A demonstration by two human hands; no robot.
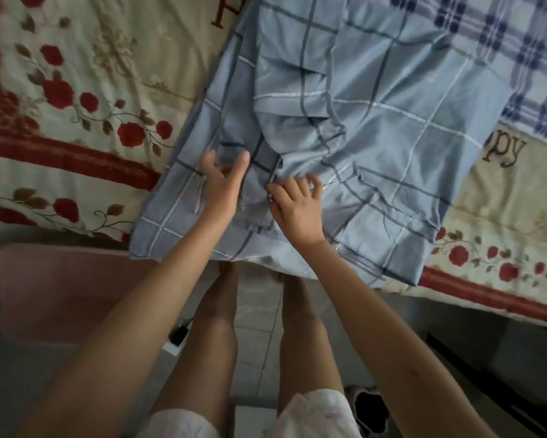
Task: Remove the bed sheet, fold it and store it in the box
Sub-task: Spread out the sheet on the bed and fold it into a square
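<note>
Fingers point(310, 181) of the right hand point(294, 207) curled down into a bunched fold of the blue checked sheet point(392, 128), pinching the cloth; the left hand point(221, 184) was spread wide, palm turned inward, just over the sheet with nothing gripped; the sheet lay partly folded in layers across the near edge of the bed, on top of a cream blanket point(76, 90) printed with red roses; a pink box point(60, 286) stood on the floor beside the bed, left of the person's legs.
</note>
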